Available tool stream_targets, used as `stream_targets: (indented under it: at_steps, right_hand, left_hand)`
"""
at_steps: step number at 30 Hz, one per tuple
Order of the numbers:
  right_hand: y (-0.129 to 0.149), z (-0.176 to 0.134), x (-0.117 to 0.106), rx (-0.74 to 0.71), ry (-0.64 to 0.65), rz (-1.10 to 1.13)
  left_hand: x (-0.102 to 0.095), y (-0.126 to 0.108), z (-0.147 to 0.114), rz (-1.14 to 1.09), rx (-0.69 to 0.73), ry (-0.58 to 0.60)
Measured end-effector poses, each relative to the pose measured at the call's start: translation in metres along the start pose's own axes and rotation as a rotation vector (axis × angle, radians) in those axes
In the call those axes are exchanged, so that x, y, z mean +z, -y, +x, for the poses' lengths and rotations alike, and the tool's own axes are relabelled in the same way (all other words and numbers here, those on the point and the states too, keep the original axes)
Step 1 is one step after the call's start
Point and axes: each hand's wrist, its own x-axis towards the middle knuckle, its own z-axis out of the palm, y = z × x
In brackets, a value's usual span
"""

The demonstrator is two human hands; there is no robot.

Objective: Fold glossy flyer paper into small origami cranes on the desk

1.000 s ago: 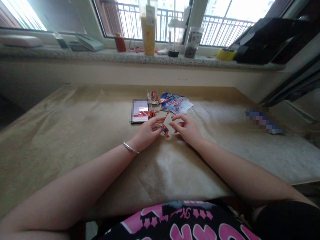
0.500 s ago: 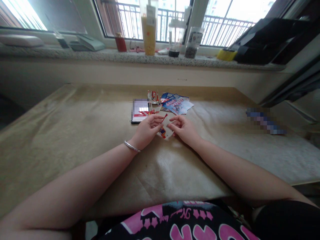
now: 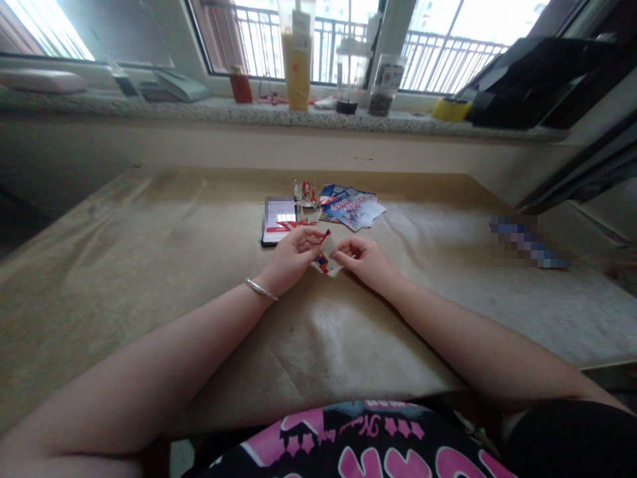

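Between my two hands is a small white printed paper piece (image 3: 330, 247) with red, blue and orange patches, tilted just above the table. My left hand (image 3: 294, 257), a silver bangle on its wrist, pinches the paper's left side between thumb and fingers. From the right, the thumb and fingertips of my right hand (image 3: 367, 259) are closed on its right edge. Just beyond my left hand lie red-and-white paper pieces (image 3: 309, 218). A standing paper form (image 3: 306, 194) with red print is behind them.
A phone or tablet (image 3: 271, 234) lies left of the papers, partly blurred out. Blue printed cards (image 3: 351, 206) are fanned at the back. A blurred long object (image 3: 530, 242) is at the right. Bottles and cups, among them a tall yellow container (image 3: 297, 73), line the windowsill (image 3: 199, 106).
My right hand's fingers have closed on the paper's right edge, where they were more apart before. The paper has turned and folded slightly. My left hand has shifted a little.
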Motion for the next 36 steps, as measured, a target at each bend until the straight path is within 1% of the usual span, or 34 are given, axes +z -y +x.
stream_targets:
  at_steps: [2, 5, 10, 12, 14, 17, 19, 23, 27, 29, 31, 33, 36]
  right_hand:
    - [0.000, 0.001, 0.000, 0.023, 0.043, 0.017]
    - [-0.003, 0.002, -0.001, 0.042, 0.069, 0.024]
    - [-0.010, 0.006, -0.003, 0.015, -0.031, -0.006]
    - [-0.012, 0.007, -0.003, 0.000, -0.069, -0.001]
    - [-0.013, 0.008, -0.003, -0.005, -0.077, -0.006]
    - [-0.013, 0.008, -0.004, 0.014, -0.046, -0.044]
    - [-0.012, 0.007, -0.005, 0.019, -0.025, -0.098]
    - [-0.013, 0.007, -0.007, -0.027, 0.005, -0.208]
    - [-0.015, 0.007, -0.008, -0.006, 0.035, -0.230]
    - [-0.015, 0.007, -0.008, 0.009, 0.037, -0.267]
    - [-0.014, 0.008, -0.008, 0.004, 0.032, -0.343]
    - [-0.013, 0.009, -0.009, -0.011, 0.034, -0.433]
    - [-0.012, 0.009, -0.010, -0.070, 0.047, -0.549]
  left_hand:
    - [0.000, 0.001, 0.001, -0.005, -0.004, -0.034]
    - [-0.001, 0.004, 0.002, 0.000, -0.013, -0.036]
    - [-0.001, 0.006, 0.000, 0.057, -0.034, 0.010]
    - [0.000, 0.005, -0.002, 0.142, -0.038, 0.020]
    - [-0.001, 0.004, -0.004, 0.254, -0.039, 0.023]
    - [-0.001, 0.002, -0.005, 0.368, -0.046, 0.020]
    - [-0.001, 0.001, -0.004, 0.371, -0.062, 0.012]
    - [-0.001, 0.002, -0.003, 0.374, -0.060, -0.002]
    - [0.000, 0.002, -0.003, 0.420, -0.039, 0.020]
    - [0.000, 0.001, -0.003, 0.515, -0.015, 0.030]
    - [0.000, 0.000, -0.002, 0.678, 0.035, 0.020]
    - [-0.001, -0.001, -0.002, 0.834, 0.090, 0.009]
    - [-0.002, -0.002, -0.002, 0.962, 0.124, 0.020]
